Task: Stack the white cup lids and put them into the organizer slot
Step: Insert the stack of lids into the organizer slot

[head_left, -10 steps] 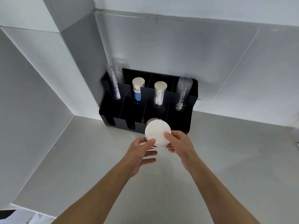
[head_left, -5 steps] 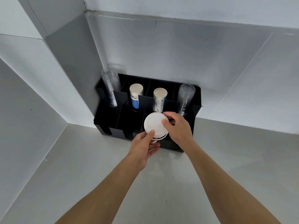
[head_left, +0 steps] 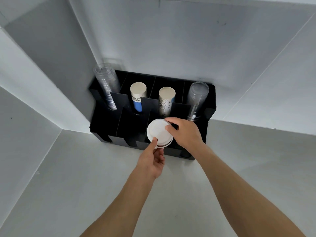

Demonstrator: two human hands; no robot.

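Note:
A small stack of white cup lids (head_left: 158, 132) is held tilted over the third front slot of the black organizer (head_left: 109, 124). My left hand (head_left: 152, 159) supports the stack from below, thumb on the lower edge of the top lid. My right hand (head_left: 185, 133) pinches the stack's upper right rim with thumb and fingers. The stack's lower lids are partly hidden behind my left thumb. The inside of the slot beneath is hidden by the lids.
The organizer stands in a corner against grey walls. Its back row holds clear plastic cup stacks at the left (head_left: 106, 86) and right (head_left: 197, 100), and two paper cup stacks (head_left: 138, 95) (head_left: 166, 100) between them. A grey countertop (head_left: 85, 185) spreads in front.
Both hands carried the lid stack forward from above the counter to over the organizer's front slot. The view has moved closer to the organizer.

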